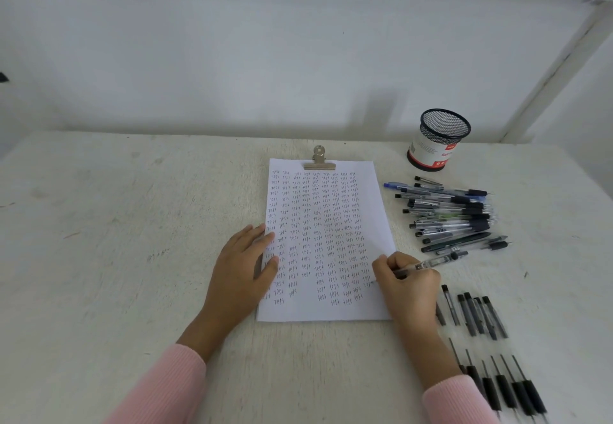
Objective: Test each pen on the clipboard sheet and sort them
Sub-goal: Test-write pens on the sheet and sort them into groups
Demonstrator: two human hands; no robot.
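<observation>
Clear-plastic pen (pixel 431 262) pinched in right hand (pixel 409 286), tip on sheet (pixel 331 218), lower right. Flat left hand (pixel 245 264), fingers straight, pins sheet's left edge. I judge pen light, stiff, slick-barrelled; best held low, near tip.

Handwritten "test" in rows across the sheet (pixel 326 241)

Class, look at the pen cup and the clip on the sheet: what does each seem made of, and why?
Pen cup: probably black wire mesh, metal by its look; the lattice is see-through above a white-and-red label. Clip: likely metal; dull brass-coloured sheen, thin folded plate.
</observation>
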